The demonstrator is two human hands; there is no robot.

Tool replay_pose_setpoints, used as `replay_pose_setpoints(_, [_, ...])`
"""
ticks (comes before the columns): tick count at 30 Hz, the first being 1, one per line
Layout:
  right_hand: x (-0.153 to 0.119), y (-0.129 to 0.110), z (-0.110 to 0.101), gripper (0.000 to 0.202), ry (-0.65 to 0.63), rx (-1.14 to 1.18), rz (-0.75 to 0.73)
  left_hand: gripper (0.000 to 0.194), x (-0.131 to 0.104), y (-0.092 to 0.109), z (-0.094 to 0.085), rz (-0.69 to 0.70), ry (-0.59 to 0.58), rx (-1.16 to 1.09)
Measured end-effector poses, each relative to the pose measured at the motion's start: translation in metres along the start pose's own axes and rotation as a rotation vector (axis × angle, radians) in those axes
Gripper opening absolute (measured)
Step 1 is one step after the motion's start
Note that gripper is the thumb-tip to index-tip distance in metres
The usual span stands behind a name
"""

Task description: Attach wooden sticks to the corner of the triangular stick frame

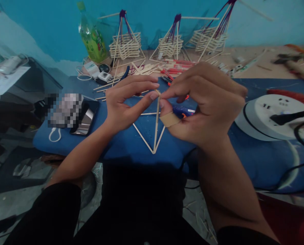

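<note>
Grip: two hands in use. The left hand [121, 102], left of centre, pinches with thumb and forefinger at the upper end of one stick frame [155, 126]; the right hand [203, 102], right of centre, pinches the same end, one tan band [170, 119] around its thumb. The frame is at mid-frame, over the blue-covered desk [131, 146]. Three of its sticks meet at one low point; a fourth stick crosses behind, its attachment hidden.

Next outward: one phone [84, 117] at centre left, one blue tool [184, 110] partly behind the right hand, one round white socket unit [261, 119] at the right edge with one black plug [285, 118] in it.

Farther: loose sticks [144, 69], overlapping, count not possible, at upper centre; one green bottle [93, 42] at upper left; three stacked-stick models [125, 46] with purple cords along the top.
</note>
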State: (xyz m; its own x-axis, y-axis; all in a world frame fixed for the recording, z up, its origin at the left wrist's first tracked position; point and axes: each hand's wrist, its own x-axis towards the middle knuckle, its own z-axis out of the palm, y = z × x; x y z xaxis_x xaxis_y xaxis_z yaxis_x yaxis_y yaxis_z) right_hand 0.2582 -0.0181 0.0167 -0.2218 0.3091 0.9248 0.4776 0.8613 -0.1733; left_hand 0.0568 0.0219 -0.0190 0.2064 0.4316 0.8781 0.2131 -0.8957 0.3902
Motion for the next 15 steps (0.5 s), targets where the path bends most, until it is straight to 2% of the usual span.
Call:
replay_pose_setpoints(7, [0.000, 0.000, 0.000, 0.022, -0.003, -0.002, -0.010, 0.019, 0.002, -0.007, 0.002, -0.060, -0.018, -0.047])
replay_pose_setpoints(10, [0.000, 0.000, -0.001, 0.024, -0.007, -0.012, 0.002, 0.025, 0.001, -0.011, 0.005, -0.156, -0.041, -0.132])
replay_pose_setpoints(15, [0.001, 0.000, -0.001, 0.021, 0.001, 0.013, 0.003, 0.027, 0.003, -0.007, 0.009, -0.288, -0.013, -0.341])
